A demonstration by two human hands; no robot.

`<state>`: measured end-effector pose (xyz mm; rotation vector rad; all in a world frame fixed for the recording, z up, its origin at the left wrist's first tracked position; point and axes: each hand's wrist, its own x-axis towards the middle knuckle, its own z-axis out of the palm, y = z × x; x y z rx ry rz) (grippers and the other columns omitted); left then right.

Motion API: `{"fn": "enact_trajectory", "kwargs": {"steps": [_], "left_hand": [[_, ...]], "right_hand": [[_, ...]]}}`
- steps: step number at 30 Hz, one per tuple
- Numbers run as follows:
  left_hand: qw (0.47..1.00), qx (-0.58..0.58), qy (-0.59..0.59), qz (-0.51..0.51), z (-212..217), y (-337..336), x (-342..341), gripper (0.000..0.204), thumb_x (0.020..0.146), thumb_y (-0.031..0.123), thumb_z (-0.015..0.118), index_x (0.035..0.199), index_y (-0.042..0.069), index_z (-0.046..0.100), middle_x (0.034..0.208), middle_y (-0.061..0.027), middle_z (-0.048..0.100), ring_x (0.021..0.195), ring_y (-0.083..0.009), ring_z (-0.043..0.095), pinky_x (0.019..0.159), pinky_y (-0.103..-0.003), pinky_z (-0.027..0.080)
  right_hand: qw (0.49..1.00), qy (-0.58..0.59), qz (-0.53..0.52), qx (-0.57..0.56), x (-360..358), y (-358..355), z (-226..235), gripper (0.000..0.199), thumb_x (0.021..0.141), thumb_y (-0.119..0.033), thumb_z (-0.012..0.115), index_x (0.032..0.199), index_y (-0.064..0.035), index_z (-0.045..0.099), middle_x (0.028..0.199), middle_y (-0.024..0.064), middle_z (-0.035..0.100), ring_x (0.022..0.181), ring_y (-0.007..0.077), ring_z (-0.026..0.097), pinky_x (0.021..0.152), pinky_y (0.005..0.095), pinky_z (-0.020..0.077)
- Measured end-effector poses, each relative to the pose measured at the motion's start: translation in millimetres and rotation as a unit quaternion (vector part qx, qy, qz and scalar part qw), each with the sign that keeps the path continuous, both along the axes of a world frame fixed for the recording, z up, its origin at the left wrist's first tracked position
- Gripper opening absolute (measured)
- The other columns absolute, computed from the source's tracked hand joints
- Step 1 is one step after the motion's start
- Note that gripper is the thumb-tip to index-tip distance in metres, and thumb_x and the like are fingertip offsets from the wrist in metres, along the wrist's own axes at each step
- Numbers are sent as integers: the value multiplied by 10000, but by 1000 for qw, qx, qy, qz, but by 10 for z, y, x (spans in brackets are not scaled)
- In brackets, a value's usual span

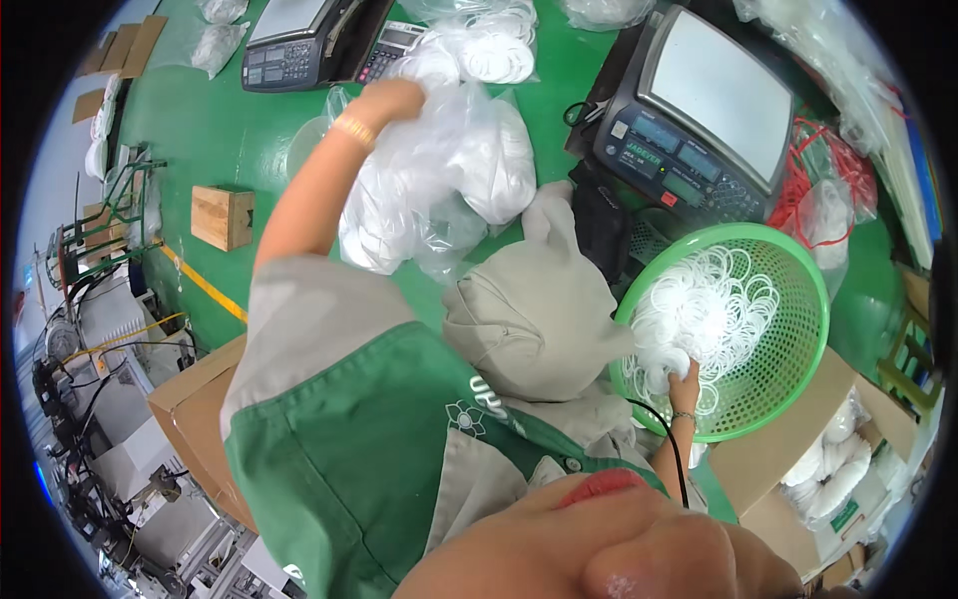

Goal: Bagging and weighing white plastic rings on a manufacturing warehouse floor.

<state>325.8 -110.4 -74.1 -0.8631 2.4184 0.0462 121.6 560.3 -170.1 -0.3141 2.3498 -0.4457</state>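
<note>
My left hand [392,101] is closed at the top of a clear plastic bag [454,130], its fingertips partly hidden. White rings fill the bags lying beneath and beside it, including a bulging bag [496,165] just to the right. My right hand [683,386] reaches into a round green plastic basket [820,324] at the right. Its fingers are closed on a small bunch of white rings [661,369]. Around that hand, a loose heap of white rings [704,299] covers part of the basket's perforated inside.
A digital scale [714,85] stands behind the basket; another scale [284,50] and a calculator [392,48] are at the far left. A wooden block [222,217] sits left of my arm. Red plastic bags [823,180] and an open cardboard box [798,454] flank the basket.
</note>
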Motion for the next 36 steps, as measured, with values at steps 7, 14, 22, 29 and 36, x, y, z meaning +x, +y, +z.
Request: {"fn": "enact_trajectory", "kwargs": {"steps": [7,14,22,29,36], "left_hand": [[979,184,35,84,490,145,876,185,724,162,593,869,68,660,846,-134,647,765,-252,610,692,-348,467],[834,103,512,178,650,-848,638,213,866,177,540,980,38,654,916,-53,648,858,-130,560,783,-251,428],[824,223,473,217,363,-1351,332,441,851,304,584,1170,2,546,1134,-110,564,1059,-182,498,912,-268,370],[783,96,610,75,1279,-33,-504,427,868,179,574,1244,0,477,1251,-120,495,1138,-200,472,976,-301,336],[815,295,481,-127,1956,1998,-1414,473,925,141,462,1363,25,325,1346,-148,400,1200,-255,425,1005,-354,323]], "right_hand": [[999,-36,-15,11,-63,53,-94,574,721,-146,594,1255,-47,410,1132,231,553,1041,388,536,881,394,418],[994,93,47,-12,-45,-74,19,488,734,-197,633,1178,-37,509,1119,210,570,1060,360,529,882,376,428],[955,280,-2,-97,-180,33,1134,606,708,-192,709,1246,-68,459,1204,185,527,1102,333,506,940,381,401],[895,222,-344,-175,-103,1784,2214,173,871,-215,564,909,-52,609,805,2,602,750,80,541,715,225,447],[935,146,-263,188,709,2098,537,233,837,-211,531,958,-45,641,882,74,633,859,192,563,808,354,437]]}}
